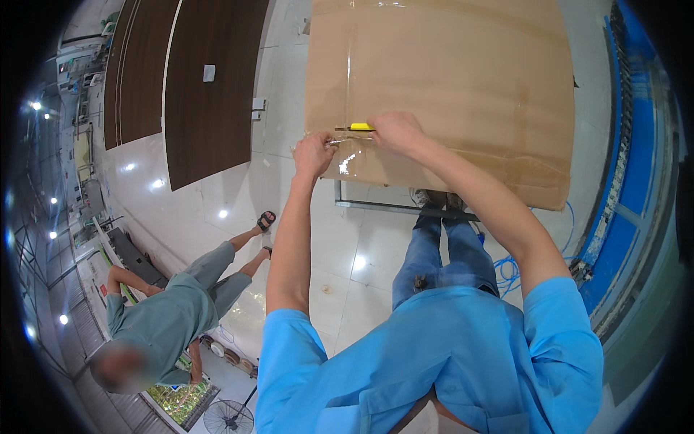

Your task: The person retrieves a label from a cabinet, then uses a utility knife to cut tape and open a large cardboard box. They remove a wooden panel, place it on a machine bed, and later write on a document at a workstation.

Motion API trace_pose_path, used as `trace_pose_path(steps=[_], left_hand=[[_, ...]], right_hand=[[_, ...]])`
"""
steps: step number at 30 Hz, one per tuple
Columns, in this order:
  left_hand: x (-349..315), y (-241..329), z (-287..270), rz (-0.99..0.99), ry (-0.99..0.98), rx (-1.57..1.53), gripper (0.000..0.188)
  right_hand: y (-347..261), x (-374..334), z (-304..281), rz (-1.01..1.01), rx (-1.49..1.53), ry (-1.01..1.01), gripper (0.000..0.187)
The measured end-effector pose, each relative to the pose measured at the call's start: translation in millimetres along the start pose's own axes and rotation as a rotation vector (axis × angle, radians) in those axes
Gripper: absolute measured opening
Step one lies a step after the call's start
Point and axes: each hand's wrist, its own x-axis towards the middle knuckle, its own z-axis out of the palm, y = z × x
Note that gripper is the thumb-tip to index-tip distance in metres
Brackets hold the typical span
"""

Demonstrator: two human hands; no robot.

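- The right grip [395,132] is closed around a yellow utility knife [361,127].
- The left grip [313,154] pinches clear packing tape [338,142].
- Beneath both: cardboard packaging [448,87].

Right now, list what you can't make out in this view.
All in the head view:
Cardboard: far end cut off by the picture's top edge.
Yellow tool: rear end hidden by the right hand.
Left hand: whether it pinches the clear tape, too small to tell.
Co-worker: head blurred.
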Motion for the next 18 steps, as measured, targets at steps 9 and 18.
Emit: trace_pose_path(steps=[9,18], left_hand=[[-14,2,-10,-0.082,-0.015,-0.039,0.027],[17,26,-11,0.236,-0.274,0.230,0.043]], right_hand=[[-27,-8,-23,0.045,-0.101,-0.202,0.017],[99,-89,-78,0.092,-0.199,0.013,0.021]])
